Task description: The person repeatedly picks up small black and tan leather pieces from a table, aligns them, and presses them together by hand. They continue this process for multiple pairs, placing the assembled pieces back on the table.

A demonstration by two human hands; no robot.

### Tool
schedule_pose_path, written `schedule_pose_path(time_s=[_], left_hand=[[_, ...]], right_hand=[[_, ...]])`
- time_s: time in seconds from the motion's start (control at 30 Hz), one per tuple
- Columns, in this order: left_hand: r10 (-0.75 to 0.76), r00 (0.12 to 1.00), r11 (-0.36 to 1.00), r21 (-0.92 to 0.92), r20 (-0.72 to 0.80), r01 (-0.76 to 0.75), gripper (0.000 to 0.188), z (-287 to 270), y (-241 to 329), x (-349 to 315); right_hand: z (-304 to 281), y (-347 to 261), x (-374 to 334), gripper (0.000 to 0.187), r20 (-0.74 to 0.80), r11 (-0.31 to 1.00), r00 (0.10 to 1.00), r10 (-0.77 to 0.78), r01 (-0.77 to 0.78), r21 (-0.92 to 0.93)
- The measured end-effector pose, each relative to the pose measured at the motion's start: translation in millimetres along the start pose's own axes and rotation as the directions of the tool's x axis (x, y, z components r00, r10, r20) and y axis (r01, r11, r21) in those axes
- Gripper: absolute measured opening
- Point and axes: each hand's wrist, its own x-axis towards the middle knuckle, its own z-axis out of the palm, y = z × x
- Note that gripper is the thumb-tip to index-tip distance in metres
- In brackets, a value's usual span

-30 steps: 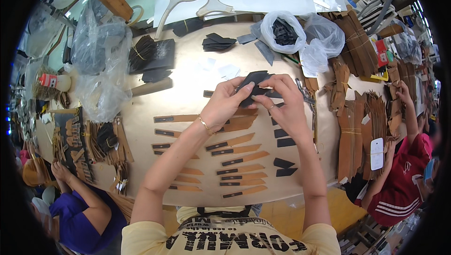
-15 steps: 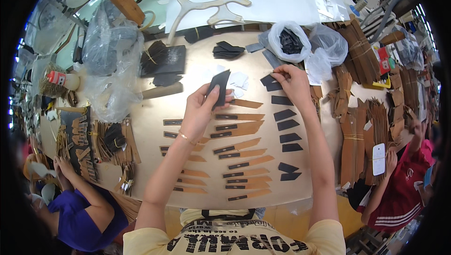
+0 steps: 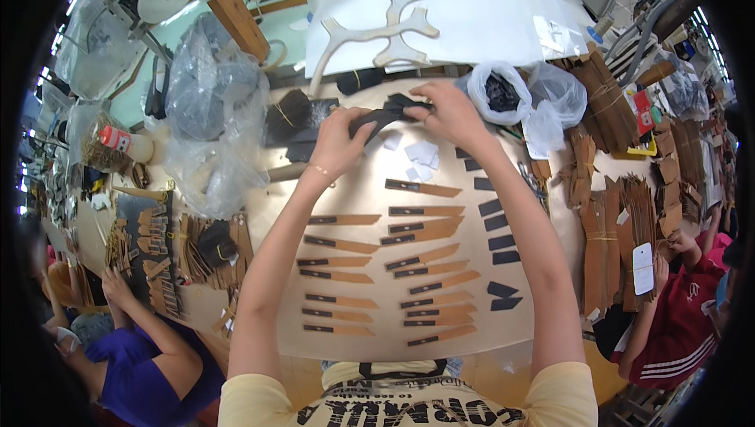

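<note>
My left hand (image 3: 340, 145) is closed on dark flat pieces (image 3: 379, 121), held out over the far middle of the table. Beside it, my right hand (image 3: 454, 119) pinches at a small heap of black pieces (image 3: 403, 103), its thumb and fingers at the heap's right end. Between and below my hands lie small white paper squares (image 3: 422, 155). Nearer to me, two columns of tan leather strips (image 3: 425, 255) each carry a black patch at the left end. Right of them, partly behind my right forearm, runs a column of black slanted pieces (image 3: 497, 222).
At the back right stands a plastic bag (image 3: 500, 93) of black pieces, near bundled brown strips (image 3: 604, 85). Clear plastic bags (image 3: 208, 104) and a red-capped bottle (image 3: 130, 144) are at left. Co-workers sit on both sides, one in purple (image 3: 161, 372), one in dark red (image 3: 668, 340).
My right hand has left the column of black pieces and moved left and away to the heap. My left hand has moved farther out, its pieces now tilted flatter. The view has shifted slightly.
</note>
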Motion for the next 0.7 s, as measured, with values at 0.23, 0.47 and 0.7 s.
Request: schedule_pose_path(time_s=[0.23,0.47,0.7], left_hand=[[-0.047,0.982,0.983,0.184,0.181,0.013,0.029,-19,-17,40],[-0.018,0.916,0.993,0.116,0.400,-0.032,0.025,-25,-8,39],[0.073,0.906,0.994,-0.104,0.416,-0.033,0.029,22,10,36]], right_hand=[[6,-3,22,0.018,0.298,0.973,0.955,-0.011,0.079,-0.216],[16,-6,22,0.017,0.322,0.889,0.937,-0.135,0.258,-0.377],[9,6,19,0.023,0.262,0.976,0.963,-0.068,0.118,-0.183]])
